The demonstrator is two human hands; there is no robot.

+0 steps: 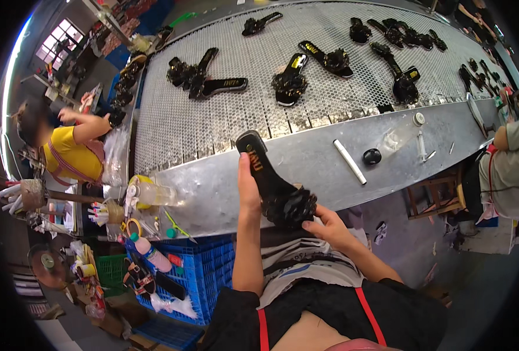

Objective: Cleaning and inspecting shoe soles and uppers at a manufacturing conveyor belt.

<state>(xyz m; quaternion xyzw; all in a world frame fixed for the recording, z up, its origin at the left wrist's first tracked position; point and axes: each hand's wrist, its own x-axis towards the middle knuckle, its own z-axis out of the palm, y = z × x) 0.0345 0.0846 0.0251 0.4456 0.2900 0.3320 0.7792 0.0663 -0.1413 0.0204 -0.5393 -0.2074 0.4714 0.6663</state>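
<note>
A black slide sandal with a ruffled, shiny flower decoration across its toe strap is held up in front of me, at the near edge of the metal table. My left hand grips it along the left side, thumb on the insole near the heel. At the toe end, my right hand pinches the edge of the decoration between thumb and fingers. The left fingers are mostly hidden behind the sole. Similar sandals lie scattered over the mesh conveyor beyond the table.
On the metal table lie a white tube, a round black lid and a clear bottle. A blue crate stands at lower left, near a pink bottle. One person in yellow works at left, another sits at right.
</note>
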